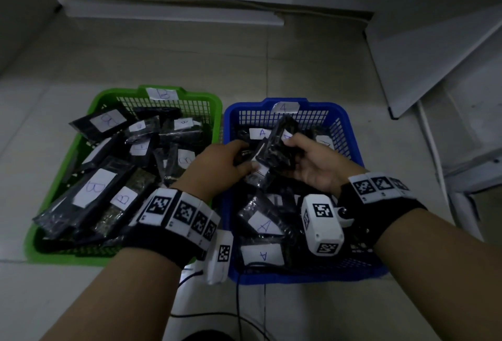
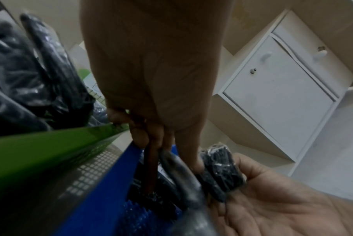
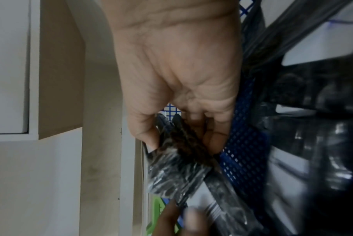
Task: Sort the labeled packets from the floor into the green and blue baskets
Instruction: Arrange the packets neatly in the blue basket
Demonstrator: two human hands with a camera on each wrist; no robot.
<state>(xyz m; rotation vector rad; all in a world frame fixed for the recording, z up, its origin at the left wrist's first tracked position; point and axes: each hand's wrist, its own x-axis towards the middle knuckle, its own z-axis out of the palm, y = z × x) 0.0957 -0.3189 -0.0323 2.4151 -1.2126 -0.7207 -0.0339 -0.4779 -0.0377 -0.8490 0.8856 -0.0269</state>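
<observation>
A green basket point(image 1: 89, 112) on the left holds several black packets labeled B. To its right, the blue basket point(image 1: 350, 134) holds several labeled A. Both hands are over the blue basket. My right hand point(image 1: 298, 150) pinches an upright black packet point(image 1: 282, 129) between thumb and fingers; the right wrist view shows that packet point(image 3: 177, 164) in the hand point(image 3: 177, 132). My left hand point(image 1: 241, 161) curls its fingers round a second dark packet point(image 1: 259, 175), pressed against the first. In the left wrist view this packet point(image 2: 171, 164) sits in the left hand point(image 2: 161, 143), beside the right hand's packet point(image 2: 220, 169).
Pale floor tiles point(image 1: 163, 63) surround the baskets. White cabinets point(image 1: 423, 50) and boards stand behind and to the right. A black cable point(image 1: 239, 310) trails on the floor by the blue basket's near edge. A white cabinet door point(image 2: 276, 95) shows in the left wrist view.
</observation>
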